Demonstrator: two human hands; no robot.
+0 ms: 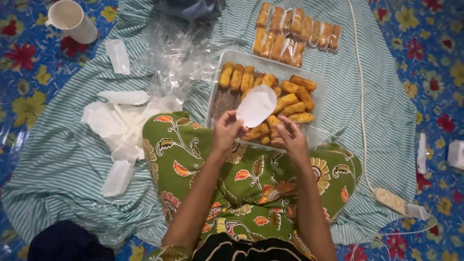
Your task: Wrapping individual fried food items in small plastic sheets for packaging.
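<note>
Clear wrapped snack packs (pixel 296 30) above tray (pixel 316 79)

The scene is evenly and fairly brightly lit from overhead, with soft, short shadows falling just under the forearms and beside the white cup (pixel 72 20) at the upper left. Clear plastic wrap (pixel 176 53) in the upper middle catches pale glare and washes out the striped cloth (pixel 63 159) beneath. Colours look warm and saturated. Detail is slightly soft throughout, with compression smear. Straight stripes bow toward the frame's edges, showing wide-angle distortion; the lower left corner falls dark.
</note>
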